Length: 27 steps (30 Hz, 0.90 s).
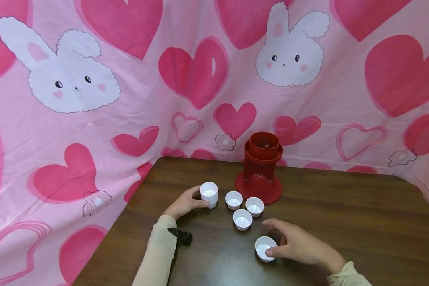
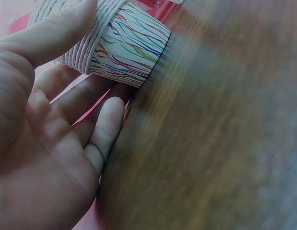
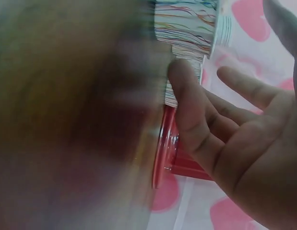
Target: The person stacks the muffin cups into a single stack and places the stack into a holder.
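Note:
My left hand [image 1: 187, 203] holds a stack of white paper baking cups [image 1: 209, 194], its thumb on the near side and its fingers behind. In the left wrist view the stacked baking cups [image 2: 131, 43] show ridged nested rims and wavy coloured lines, with the lowest base at the tabletop. My right hand [image 1: 300, 242] is spread beside another baking cup [image 1: 265, 249], its thumb over the rim in the head view. The right wrist view shows that lined baking cup [image 3: 184, 26] between spread thumb and fingers, apart from them.
Three more baking cups, a left one [image 1: 234, 200], a right one [image 1: 255, 207] and a nearer one [image 1: 242, 220], stand between the hands. Behind them is a red stand [image 1: 259, 188] with a round tube on top. The brown table [image 1: 343, 206] meets a pink heart-patterned cloth [image 1: 136, 99].

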Motion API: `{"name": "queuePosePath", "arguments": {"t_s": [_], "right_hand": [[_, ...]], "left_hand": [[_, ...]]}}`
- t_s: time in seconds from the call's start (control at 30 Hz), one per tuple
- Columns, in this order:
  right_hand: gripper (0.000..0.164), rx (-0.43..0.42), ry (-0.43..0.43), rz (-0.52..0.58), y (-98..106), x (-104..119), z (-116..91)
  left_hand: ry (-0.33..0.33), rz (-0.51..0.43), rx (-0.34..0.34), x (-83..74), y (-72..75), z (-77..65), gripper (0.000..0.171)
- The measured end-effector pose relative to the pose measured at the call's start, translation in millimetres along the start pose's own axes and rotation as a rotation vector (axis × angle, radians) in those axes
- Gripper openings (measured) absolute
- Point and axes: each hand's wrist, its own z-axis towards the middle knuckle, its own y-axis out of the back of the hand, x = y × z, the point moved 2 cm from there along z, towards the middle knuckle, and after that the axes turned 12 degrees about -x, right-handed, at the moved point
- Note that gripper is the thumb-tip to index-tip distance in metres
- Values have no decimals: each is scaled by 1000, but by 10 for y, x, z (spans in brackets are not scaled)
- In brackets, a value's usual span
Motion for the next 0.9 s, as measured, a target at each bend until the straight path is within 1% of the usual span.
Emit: {"name": "queuePosePath", "arguments": {"t_s": [0.03, 0.1, 0.17, 0.23, 0.37, 0.53, 0.67, 0.9], "right_hand": [[72, 9, 4, -20, -12, -6, -17], [74, 16, 23, -46, -38, -17, -46], [75, 2, 54, -85, -59, -27, -68], [76, -11, 66, -110, -78, -39, -83], [73, -48, 98, -141, -115, -68, -93], [64, -79, 130, -157, -148, -82, -81], [59, -80, 142, -165, -165, -69, -71], [58, -100, 128, -212, -175, -33, -67]], "left_hand": [[-1, 2, 0, 36, -1, 21, 66], [-10, 6, -1, 33, -1, 25, 65], [-11, 6, -1, 34, -3, 27, 66], [-9, 7, 1, 37, -4, 26, 67], [-19, 8, 4, 45, -4, 29, 67], [-20, 10, 1, 48, 12, 22, 67], [-12, 14, -1, 51, 24, 13, 68], [-2, 6, 3, 42, 19, 13, 69]]}}
